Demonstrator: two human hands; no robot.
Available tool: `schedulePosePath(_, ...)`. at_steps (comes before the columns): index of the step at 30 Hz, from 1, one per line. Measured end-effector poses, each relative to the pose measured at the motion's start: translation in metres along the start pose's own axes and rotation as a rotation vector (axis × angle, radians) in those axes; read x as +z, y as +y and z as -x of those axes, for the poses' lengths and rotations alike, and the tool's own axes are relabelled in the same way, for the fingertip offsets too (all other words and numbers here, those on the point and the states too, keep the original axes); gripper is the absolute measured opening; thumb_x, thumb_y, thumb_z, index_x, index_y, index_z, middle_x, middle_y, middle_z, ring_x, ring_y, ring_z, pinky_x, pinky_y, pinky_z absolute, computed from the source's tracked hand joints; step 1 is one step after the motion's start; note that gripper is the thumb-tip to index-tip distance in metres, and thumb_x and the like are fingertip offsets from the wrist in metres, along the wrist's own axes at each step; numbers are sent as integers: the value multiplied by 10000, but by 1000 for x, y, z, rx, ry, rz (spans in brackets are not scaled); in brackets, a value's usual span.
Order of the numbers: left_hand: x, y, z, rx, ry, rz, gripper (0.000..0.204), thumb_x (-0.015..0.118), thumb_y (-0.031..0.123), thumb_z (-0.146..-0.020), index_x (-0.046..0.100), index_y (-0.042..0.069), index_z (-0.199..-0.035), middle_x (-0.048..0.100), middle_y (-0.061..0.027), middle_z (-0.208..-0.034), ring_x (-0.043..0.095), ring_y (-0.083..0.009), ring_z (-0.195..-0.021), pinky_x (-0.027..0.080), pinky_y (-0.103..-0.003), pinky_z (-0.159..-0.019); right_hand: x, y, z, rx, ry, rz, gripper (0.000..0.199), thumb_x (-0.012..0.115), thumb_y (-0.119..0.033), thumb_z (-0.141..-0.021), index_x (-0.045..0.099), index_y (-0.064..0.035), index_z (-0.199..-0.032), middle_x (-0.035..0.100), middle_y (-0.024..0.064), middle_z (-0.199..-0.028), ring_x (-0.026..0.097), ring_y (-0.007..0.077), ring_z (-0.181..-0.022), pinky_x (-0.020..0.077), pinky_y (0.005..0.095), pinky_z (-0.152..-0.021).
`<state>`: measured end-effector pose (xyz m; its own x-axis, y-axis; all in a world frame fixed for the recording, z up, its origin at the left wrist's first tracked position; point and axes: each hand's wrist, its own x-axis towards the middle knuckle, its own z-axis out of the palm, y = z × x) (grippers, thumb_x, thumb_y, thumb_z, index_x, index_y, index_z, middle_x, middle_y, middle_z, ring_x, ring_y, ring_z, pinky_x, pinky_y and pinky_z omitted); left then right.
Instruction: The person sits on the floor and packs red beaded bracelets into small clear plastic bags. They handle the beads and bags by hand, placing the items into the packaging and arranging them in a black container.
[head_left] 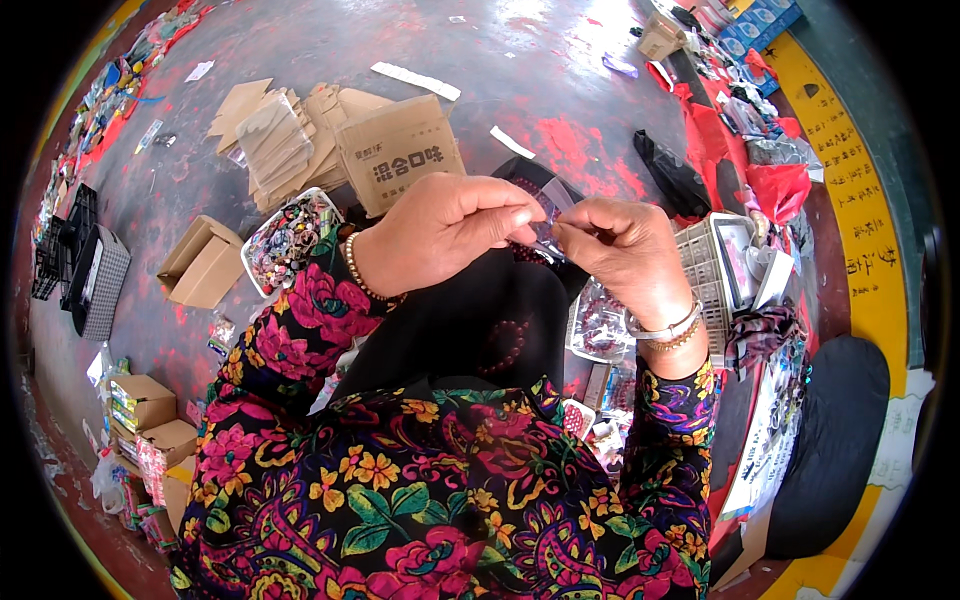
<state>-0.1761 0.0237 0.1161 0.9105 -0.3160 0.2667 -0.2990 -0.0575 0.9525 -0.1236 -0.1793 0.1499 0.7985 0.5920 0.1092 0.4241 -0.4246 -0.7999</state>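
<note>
Clear plastic bag [548, 212], small and see-through, is sitting between both hands at the middle of the view, above the lap. Left hand [440, 232] is curling over it, thumb and fingertips pinching its left edge; a bead bracelet [356, 270] is circling that wrist. Right hand [625, 252] is pinching the bag's right edge with thumb and forefinger, the other fingers folded, and a watch [668, 328] is wrapping its wrist. Both hands are nearly touching at the fingertips. Below them a black cloth [470, 320] is lying across the lap, with a ring of dark beads [505, 345] resting on it. Floral sleeves [300, 330] are coming up from the lower edge. Further out, a white tray of mixed colourful pieces [288, 238] is sitting just left of the left wrist, a white basket [705, 265] is standing right of the right hand, and a brown cardboard box [400, 150] is lying on the red-stained floor [540, 70] beyond.
</note>
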Motion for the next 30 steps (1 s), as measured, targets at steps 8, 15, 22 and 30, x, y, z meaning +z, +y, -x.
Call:
schedulePosePath(8,-2,-5,2,72,32,-129,247,460,118,-938,572,-29,-1101,638,-88,-1007,597,-128,-924,481,-245,-801,7,-2,-1,-4,40,87,155,703,-163,-739,624,-35,-700,509,43,-530,448,83,-482,382,249,-469)
schedulePosePath(15,1,-5,4,24,70,-40,230,500,125,-918,587,-23,-1071,634,-56,-975,574,-93,-895,468,-228,-775,10,-5,-2,-80,81,251,201,728,-205,-706,600,-52,-677,548,75,-584,533,185,-501,412,295,-477)
schedulePosePath(22,10,2,0,-74,182,-246,195,510,90,-881,610,-27,-1001,640,-53,-879,566,-72,-804,454,-217,-719,21,-13,-6,-316,234,568,232,709,-262,-697,574,-74,-687,563,79,-648,568,286,-585,435,365,-496)
schedulePosePath(30,-16,-19,10,-80,246,-133,222,455,48,-864,622,-42,-980,649,-84,-913,602,-122,-848,469,-255,-795,28,6,-1,-595,526,399,248,678,-9,-687,606,-25,-924,620,114,-862,593,289,-768,477,336,-682)
